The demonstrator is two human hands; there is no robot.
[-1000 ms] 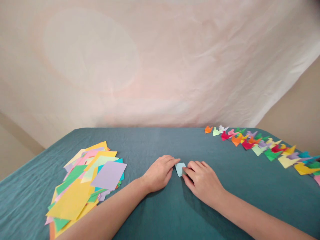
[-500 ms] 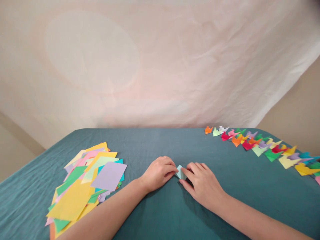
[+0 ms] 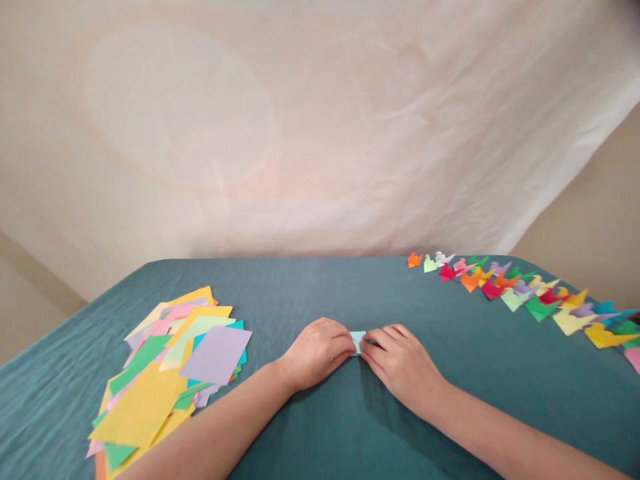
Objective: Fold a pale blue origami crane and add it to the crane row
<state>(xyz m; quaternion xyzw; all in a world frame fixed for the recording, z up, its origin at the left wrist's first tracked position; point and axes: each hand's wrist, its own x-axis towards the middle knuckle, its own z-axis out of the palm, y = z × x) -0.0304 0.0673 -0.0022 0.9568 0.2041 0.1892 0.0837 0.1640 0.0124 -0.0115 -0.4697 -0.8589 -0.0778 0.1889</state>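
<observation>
Between my two hands, at the middle of the table, is a small folded piece of pale blue paper [image 3: 357,341]. The fingertips of my left hand [image 3: 321,352] are closed on its left side. On its right side, my right hand [image 3: 400,363] pinches it between thumb and fingers. Both hands rest low over the cloth, and their fingers cover the paper's side edges, so its full shape is hidden.
A loose pile of coloured paper squares [image 3: 145,400] lies on the left, partly behind my left forearm. Several folded paper birds [image 3: 515,300] stand in rows along the right side. Teal cloth [image 3: 300,287] covers the table, with a pale hanging sheet [image 3: 320,133] behind it.
The pale blue paper has gone from a pointed, tilted shape to a flatter one with a straight top edge. My right fingers have shifted slightly along it.
</observation>
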